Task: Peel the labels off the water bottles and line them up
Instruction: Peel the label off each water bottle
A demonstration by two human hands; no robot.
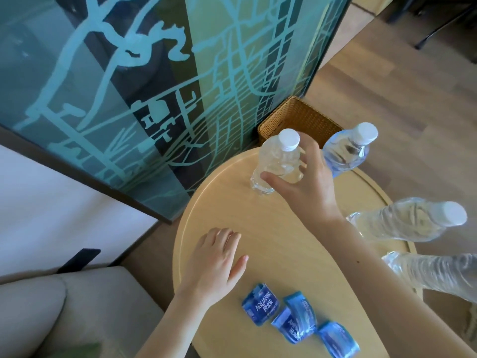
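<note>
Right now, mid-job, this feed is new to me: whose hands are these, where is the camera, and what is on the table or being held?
There is no machine here. A person works with bare hands, and the single picture comes from a wide-angle camera on their head, looking forward and down. The right hand grips a clear capped bottle standing at the far side of the round wooden table. The left hand rests open on the tabletop, holding nothing. A second bottle, a third bottle and a fourth bottle stand along the table's right side. None shows a label. Peeled blue labels lie in a loose cluster near the person. A wicker basket sits beyond the table.
</note>
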